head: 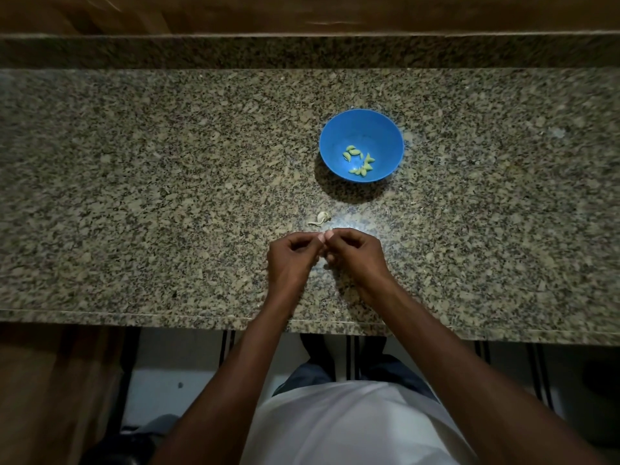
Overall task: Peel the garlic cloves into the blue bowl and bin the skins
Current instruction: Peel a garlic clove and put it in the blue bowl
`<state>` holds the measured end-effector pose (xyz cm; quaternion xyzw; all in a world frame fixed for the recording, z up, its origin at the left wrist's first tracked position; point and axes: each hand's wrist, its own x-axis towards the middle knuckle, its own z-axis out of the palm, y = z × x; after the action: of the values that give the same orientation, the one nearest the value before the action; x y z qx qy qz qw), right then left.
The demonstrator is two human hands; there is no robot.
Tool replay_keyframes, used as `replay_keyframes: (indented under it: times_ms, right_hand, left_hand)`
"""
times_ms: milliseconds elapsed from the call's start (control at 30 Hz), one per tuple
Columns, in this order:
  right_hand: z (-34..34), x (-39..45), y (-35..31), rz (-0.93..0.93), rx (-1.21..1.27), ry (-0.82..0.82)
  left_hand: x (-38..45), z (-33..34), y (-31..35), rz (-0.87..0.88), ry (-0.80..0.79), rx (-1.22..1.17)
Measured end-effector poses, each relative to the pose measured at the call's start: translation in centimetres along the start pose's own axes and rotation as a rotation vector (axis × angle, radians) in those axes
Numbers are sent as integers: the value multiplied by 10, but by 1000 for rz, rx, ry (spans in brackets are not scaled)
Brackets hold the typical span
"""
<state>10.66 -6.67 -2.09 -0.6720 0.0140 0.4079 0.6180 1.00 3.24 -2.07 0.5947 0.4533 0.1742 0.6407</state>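
Head view, looking down. The fingers [303, 241] of the left hand [290, 260] and those of the right hand [339, 238] are curled inward and brought together tip to tip, so that the two hands touch at the thumbs and forefingers; something small is pinched between them, but it is almost wholly hidden by the fingertips and cannot be identified with certainty, only a pale sliver being visible at the meeting point. Both hands are held just above the tabletop [134, 196], a speckled granite surface, on the near side of the blue bowl [335, 129] and well apart from it. Between the hands and the blue bowl, just beyond the fingertips, a pale scrap of garlic skin [321, 218] is seen lying on the tabletop, curled and with a thin tail. The blue bowl is set upright, and a cluster of peeled garlic cloves [359, 161], yellow-green in this light, is gathered on its floor toward the near side. Behind the blue bowl the granite is raised into a low ledge [201, 52], beyond which a wooden surface [302, 11] is seen. On the near side of the tabletop edge, the forearms are extended from a white shirt [352, 427].
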Motion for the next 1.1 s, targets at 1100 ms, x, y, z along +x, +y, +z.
replay_keyframes:
  times_ms: [1100]
  right_hand:
    - [-43,33,-30,-540,-1015,-54]
  left_hand:
    - [14,-9,-11,282,-74,636]
